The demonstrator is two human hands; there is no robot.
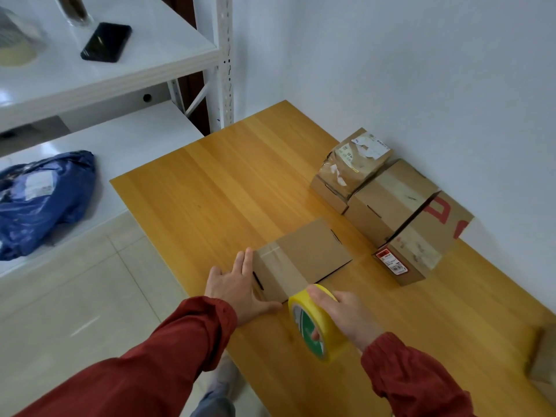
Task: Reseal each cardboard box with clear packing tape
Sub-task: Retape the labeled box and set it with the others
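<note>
So, nearest the camera: the right hand is wrapped around the tape roll, a yellow-looking roll with a green label inside the core. It sits right at the near edge of the small box being worked on. The left hand is flat, fingers straight, pressed against the box's left side to steady it on the desk.

A strip of tape already runs across the top of that box toward the roll. My read is that it hasn't been cut off yet, so this one is mid-seal.

At the near right edge there's a sliver of another box. It's too cropped to tell whether it's been done.

Farther back on the right, three boxes sit in a row touching each other along the wall: the red-label box, the middle box and the crumpled box at the far end. All three show a shiny band over the top, so I'd guess they're finished.

Far left is a white shelf with a blue bag below and a phone higher up.
</note>
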